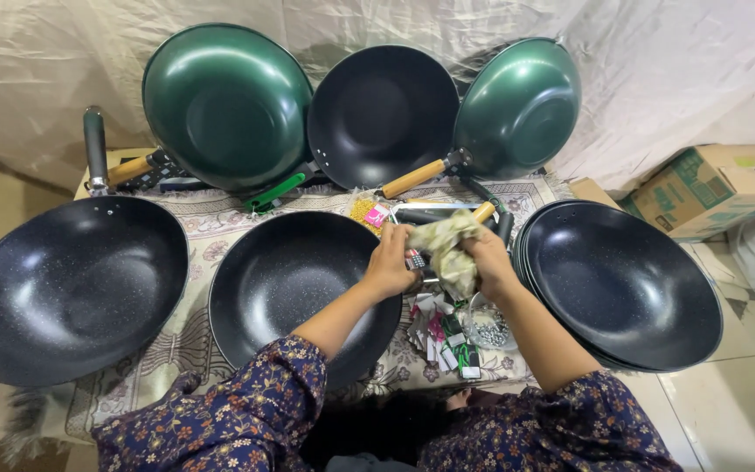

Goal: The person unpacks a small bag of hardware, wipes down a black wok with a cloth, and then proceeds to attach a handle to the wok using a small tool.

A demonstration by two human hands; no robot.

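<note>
Floral navy sleeves frame our view from the head camera, and beyond them our left hand (389, 260) and right hand (488, 260) both curl their fingers tightly around a crumpled pale green printed cloth (448, 249), held above the patterned table cover (187, 343). We judge a trailing corner could sweep the small clear bowl of metal screws (487, 327) or scatter the loose paper tags (441, 338) just beneath. Both the speckled black wok in front of us (283, 281) and the stacked black pans on the right (626, 284) sit empty
</note>
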